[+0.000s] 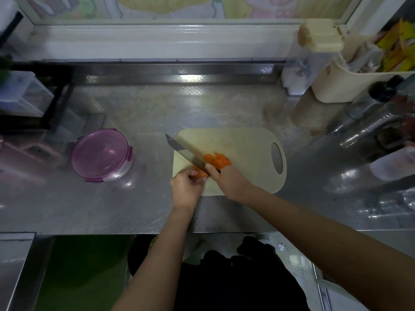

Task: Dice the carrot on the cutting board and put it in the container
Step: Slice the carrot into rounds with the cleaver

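Your left hand (187,185) clasps the carrot (201,174) stub on the cutting board (247,147). Your right hand (228,180) grips the knife (185,151). Hazard: the blade sits just beside the curled left fingers (197,178), and a slip would likely cut them.

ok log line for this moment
step: slicing; left hand: holds carrot; right hand: grips knife; slices on board; container: closed

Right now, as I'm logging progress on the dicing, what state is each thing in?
cutting board, lying flat
carrot, partly cut, remaining end on the cutting board
knife, blade at the carrot
carrot pieces, cut, piled beside the blade
container, lid on
left hand, holds the carrot
right hand, grips the knife
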